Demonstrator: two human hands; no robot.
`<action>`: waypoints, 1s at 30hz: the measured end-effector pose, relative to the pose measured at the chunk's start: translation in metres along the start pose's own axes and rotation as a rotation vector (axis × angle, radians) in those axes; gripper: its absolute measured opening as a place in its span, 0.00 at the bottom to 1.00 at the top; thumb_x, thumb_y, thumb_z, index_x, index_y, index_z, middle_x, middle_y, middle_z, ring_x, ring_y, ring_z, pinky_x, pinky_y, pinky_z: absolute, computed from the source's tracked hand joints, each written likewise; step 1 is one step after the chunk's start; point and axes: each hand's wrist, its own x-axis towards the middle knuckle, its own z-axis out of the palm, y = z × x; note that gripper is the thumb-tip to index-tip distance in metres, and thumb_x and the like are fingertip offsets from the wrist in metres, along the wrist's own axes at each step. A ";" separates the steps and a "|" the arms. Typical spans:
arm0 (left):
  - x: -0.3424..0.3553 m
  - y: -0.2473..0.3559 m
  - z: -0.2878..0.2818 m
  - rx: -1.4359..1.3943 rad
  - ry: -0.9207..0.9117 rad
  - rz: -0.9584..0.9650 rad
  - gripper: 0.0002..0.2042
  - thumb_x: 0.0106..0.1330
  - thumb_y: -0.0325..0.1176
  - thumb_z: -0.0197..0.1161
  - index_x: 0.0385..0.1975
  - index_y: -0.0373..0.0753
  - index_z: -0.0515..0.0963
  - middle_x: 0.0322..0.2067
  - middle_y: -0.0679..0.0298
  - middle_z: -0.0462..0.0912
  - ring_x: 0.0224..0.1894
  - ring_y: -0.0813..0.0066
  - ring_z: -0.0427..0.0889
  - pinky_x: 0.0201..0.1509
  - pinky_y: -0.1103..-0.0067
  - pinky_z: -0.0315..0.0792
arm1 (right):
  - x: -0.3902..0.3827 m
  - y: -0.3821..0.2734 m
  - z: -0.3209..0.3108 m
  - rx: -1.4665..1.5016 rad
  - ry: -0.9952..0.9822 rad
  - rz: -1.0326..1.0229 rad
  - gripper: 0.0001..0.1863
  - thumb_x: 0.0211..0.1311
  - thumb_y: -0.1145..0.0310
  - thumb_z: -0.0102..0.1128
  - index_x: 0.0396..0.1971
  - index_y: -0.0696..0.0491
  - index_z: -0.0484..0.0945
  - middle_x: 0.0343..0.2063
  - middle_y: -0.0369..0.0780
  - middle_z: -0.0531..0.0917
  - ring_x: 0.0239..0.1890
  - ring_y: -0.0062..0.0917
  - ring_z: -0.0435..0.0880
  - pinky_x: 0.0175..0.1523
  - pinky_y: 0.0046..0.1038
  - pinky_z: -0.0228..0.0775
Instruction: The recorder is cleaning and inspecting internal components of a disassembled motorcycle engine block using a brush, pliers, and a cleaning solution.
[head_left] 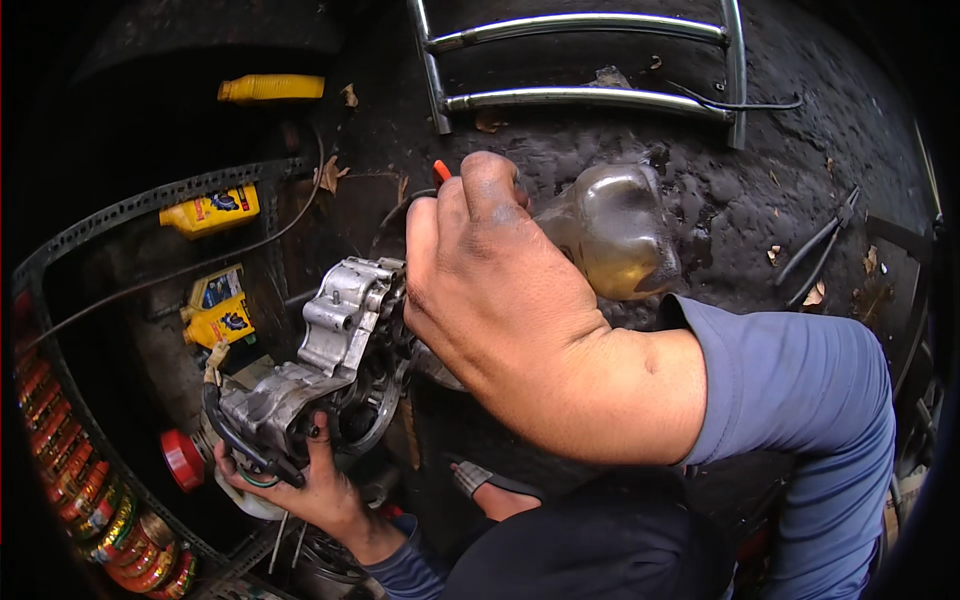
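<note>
A grey metal engine casing (335,320) stands at the centre left, its round opening facing right. My left hand (325,500) grips its lower side, thumb up against the metal and fingers by a black cable (235,430). Above and in front of the casing's right side is my right hand (505,260), its fingers curled closed. An orange end (443,171) shows beyond those fingers; the rest of that thing is hidden, so its kind cannot be told. Just right of this hand sits a translucent plastic container (620,235) with yellowish liquid.
A chrome tube frame (590,98) lies at the far side. Long-handled pliers (825,245) rest at the right. Yellow bottles (222,318) lie left, inside a perforated metal rack (150,198). Below them are a red cap (183,460) and colourful wrapped rolls (60,440).
</note>
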 end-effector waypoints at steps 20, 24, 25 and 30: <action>0.004 -0.028 -0.017 0.097 -0.031 -0.003 0.36 0.57 0.16 0.72 0.67 0.31 0.63 0.63 0.52 0.70 0.62 0.62 0.72 0.69 0.67 0.66 | 0.002 0.002 0.038 0.089 0.077 -0.079 0.12 0.57 0.62 0.59 0.29 0.48 0.90 0.28 0.37 0.75 0.39 0.32 0.77 0.53 0.41 0.60; 0.005 -0.022 -0.012 0.042 -0.053 0.012 0.43 0.54 0.28 0.79 0.67 0.30 0.59 0.62 0.51 0.66 0.64 0.59 0.67 0.72 0.61 0.58 | 0.002 -0.002 0.042 0.163 0.055 -0.080 0.12 0.57 0.62 0.59 0.29 0.49 0.90 0.28 0.36 0.76 0.38 0.32 0.77 0.53 0.41 0.60; 0.006 -0.021 -0.012 0.067 -0.051 0.021 0.43 0.54 0.29 0.79 0.67 0.30 0.59 0.63 0.50 0.66 0.64 0.58 0.67 0.72 0.61 0.58 | 0.003 -0.002 0.042 0.143 0.073 -0.054 0.12 0.57 0.62 0.59 0.29 0.49 0.90 0.28 0.37 0.76 0.38 0.32 0.77 0.53 0.41 0.60; 0.006 -0.014 -0.010 0.014 -0.058 0.016 0.45 0.53 0.29 0.80 0.68 0.31 0.56 0.65 0.47 0.64 0.65 0.55 0.66 0.73 0.59 0.59 | 0.004 0.002 0.042 0.209 0.153 -0.003 0.11 0.55 0.62 0.60 0.27 0.49 0.90 0.27 0.37 0.75 0.38 0.33 0.77 0.55 0.41 0.60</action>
